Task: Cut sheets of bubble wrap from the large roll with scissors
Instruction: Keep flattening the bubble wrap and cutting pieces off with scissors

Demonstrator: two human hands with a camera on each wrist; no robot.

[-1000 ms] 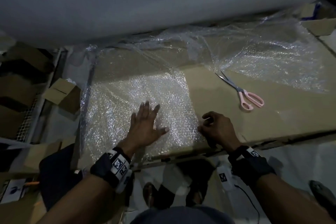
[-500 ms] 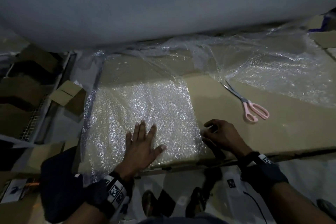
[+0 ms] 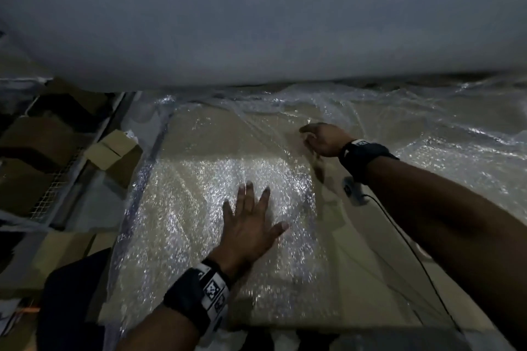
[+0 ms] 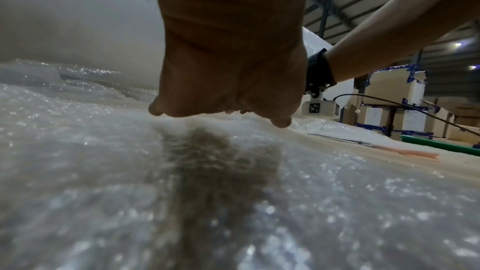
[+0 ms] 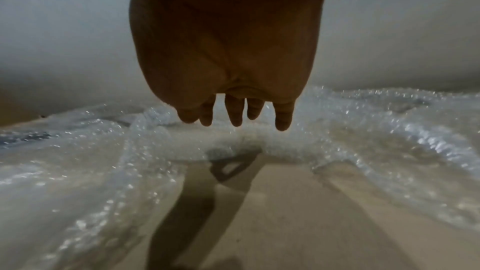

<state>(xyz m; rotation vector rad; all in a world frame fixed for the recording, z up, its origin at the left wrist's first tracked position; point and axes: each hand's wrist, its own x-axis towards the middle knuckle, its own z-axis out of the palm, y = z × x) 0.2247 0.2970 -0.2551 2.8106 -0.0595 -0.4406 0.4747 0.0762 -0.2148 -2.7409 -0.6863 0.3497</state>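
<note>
The large white bubble wrap roll (image 3: 256,17) fills the far side. A shiny sheet of bubble wrap (image 3: 194,222) lies on the cardboard table top (image 3: 362,288). My left hand (image 3: 251,216) presses flat on it with fingers spread, as the left wrist view also shows for this hand (image 4: 228,65). My right hand (image 3: 319,137) reaches far forward over the crumpled loose wrap (image 3: 427,139) below the roll. Its fingers (image 5: 235,114) hang fairly straight just above the wrap, holding nothing. Pink-handled scissors (image 4: 389,146) lie on the table to the right, hidden in the head view.
Small cardboard boxes (image 3: 114,148) and a wire mesh rack (image 3: 51,194) sit left of the table. Taped stacked cartons (image 4: 394,93) and a green edge (image 4: 441,145) stand beyond the table's right end. A black cable (image 3: 399,234) hangs from my right wrist.
My right hand left the sheet's near right edge and reached forward to the loose wrap by the roll. The left hand stayed flat on the sheet. The head view moved closer.
</note>
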